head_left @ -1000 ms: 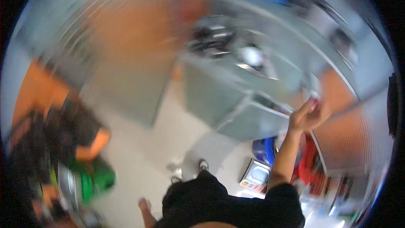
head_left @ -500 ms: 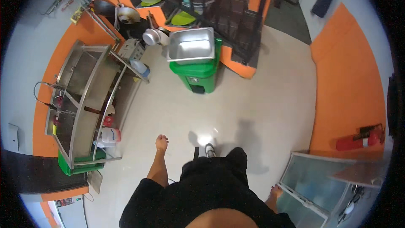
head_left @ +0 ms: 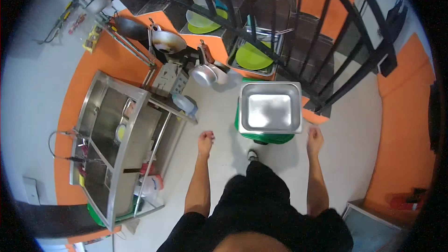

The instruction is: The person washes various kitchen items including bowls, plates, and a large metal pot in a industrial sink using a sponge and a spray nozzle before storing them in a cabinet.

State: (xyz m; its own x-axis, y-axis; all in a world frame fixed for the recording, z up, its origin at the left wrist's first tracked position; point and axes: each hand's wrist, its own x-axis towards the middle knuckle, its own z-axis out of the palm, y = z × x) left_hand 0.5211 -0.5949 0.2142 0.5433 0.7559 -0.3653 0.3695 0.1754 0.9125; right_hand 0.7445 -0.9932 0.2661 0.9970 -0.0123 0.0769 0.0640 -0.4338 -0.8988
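Note:
A deep rectangular steel pan [head_left: 269,107] rests on top of a green bin [head_left: 266,136] straight ahead of me. My left hand [head_left: 205,139] hangs loosely curled in the air to the left of the bin, holding nothing. My right hand [head_left: 315,137] is also loosely curled and holds nothing, just right of the pan's near corner, not touching it. Both forearms reach forward from my dark-clothed body.
A steel double sink unit [head_left: 116,135] stands to my left along an orange wall. Pans and woks [head_left: 168,42] hang beyond it. A black stair railing [head_left: 326,42] crosses ahead, with a tray of green plates [head_left: 254,56] under it. A red extinguisher [head_left: 403,201] lies at right.
I have walked toward the green bin, so the steel pan is now close in front. My right hand has come forward into view beside it; my left hand has risen.

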